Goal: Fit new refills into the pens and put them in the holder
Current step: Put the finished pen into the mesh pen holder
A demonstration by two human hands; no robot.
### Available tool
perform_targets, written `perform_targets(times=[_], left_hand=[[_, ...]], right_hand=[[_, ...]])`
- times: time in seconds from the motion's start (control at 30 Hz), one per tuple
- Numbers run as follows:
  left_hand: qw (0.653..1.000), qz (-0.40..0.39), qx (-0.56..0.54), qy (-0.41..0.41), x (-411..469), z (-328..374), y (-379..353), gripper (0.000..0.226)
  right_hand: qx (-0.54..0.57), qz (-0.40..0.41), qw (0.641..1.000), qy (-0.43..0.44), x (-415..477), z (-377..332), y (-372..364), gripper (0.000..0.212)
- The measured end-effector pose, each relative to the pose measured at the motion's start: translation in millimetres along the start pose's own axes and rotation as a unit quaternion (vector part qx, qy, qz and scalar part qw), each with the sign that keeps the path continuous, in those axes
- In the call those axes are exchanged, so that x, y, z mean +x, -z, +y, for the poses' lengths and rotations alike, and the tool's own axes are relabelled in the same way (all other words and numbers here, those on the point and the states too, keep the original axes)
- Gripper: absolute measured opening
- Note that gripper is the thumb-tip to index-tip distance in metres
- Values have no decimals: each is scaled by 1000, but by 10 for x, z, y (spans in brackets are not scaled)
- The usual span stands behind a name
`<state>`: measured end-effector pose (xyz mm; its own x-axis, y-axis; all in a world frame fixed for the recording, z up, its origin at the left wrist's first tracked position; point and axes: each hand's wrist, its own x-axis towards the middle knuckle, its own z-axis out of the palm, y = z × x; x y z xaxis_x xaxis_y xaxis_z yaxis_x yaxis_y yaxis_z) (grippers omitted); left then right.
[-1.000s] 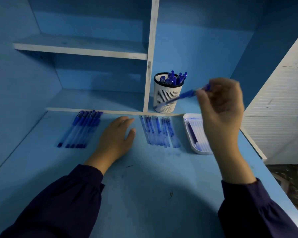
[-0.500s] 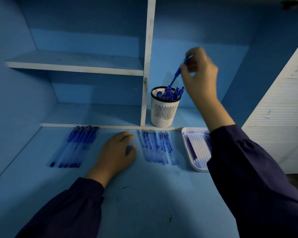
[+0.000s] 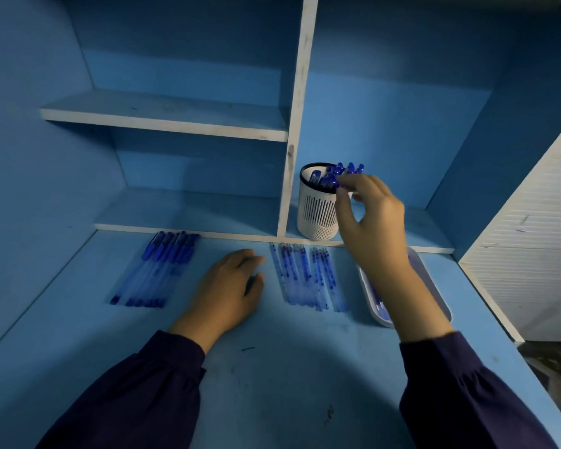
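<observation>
A white slotted pen holder (image 3: 317, 218) stands in the lower right shelf bay, with several blue pens (image 3: 324, 179) upright in it. My right hand (image 3: 374, 222) hovers at the holder's rim. Its index fingertip touches a pen cap, the thumb is apart from it, and it holds nothing. My left hand (image 3: 229, 286) rests flat on the blue desk. A row of capped blue pens (image 3: 161, 270) lies to its left. A row of clear blue barrels (image 3: 308, 277) lies to its right.
A white tray (image 3: 366, 293) holding thin refills sits at the right, partly hidden under my right forearm. A white shelf divider (image 3: 293, 157) rises just left of the holder. A white slatted panel (image 3: 528, 241) borders the desk's right edge.
My right hand carried a pen up over the holder, lowered it in among the others, and let it go. My left hand stayed flat on the desk.
</observation>
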<state>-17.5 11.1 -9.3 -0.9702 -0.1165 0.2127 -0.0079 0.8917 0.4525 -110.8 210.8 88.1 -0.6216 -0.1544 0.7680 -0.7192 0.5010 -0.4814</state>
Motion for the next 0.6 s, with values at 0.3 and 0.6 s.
perform_targets(times=[0.3,0.6], left_hand=[[991,129,20,-7,-295,-479,556,50],[986,130,-42,100,-450,-1205,716,38]], right_hand=[[105,-207,963,-140,-737,-440,-733,27],[105,-296,945,-94,-824,-728,-1533,34]])
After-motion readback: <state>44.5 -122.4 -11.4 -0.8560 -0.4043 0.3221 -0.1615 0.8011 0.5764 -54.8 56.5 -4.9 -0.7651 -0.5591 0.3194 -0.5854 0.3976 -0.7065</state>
